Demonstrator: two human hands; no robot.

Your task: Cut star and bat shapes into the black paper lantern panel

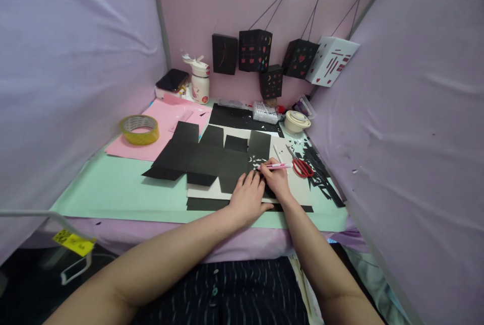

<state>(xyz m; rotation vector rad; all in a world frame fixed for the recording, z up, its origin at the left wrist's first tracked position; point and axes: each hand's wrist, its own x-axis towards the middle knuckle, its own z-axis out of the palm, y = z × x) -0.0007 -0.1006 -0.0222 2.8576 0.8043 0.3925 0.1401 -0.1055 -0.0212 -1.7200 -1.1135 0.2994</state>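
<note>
A black paper box cut-out (212, 156) with flaps lies unfolded over a white board (298, 191). Small cut shapes (255, 161) show white in its right-hand panel. My left hand (247, 196) rests flat on the lower right of the black paper, fingers stretched out. Just right of it, my right hand (276, 179) is closed around a slim pink-and-white pen-style craft knife (279, 166). The knife's tip meets the paper by the cut shapes, close to my left fingertips; the blade is too small to make out. Red-handled scissors (302, 168) lie right of my right hand.
Black paper scraps (321, 176) cover the right side. A yellow tape roll (139, 130) sits on pink sheets (159, 146) at left. Behind stand a white bottle (200, 83) and a round lidded tub (297, 121). Several paper lanterns, one white (333, 60), hang at the back wall.
</note>
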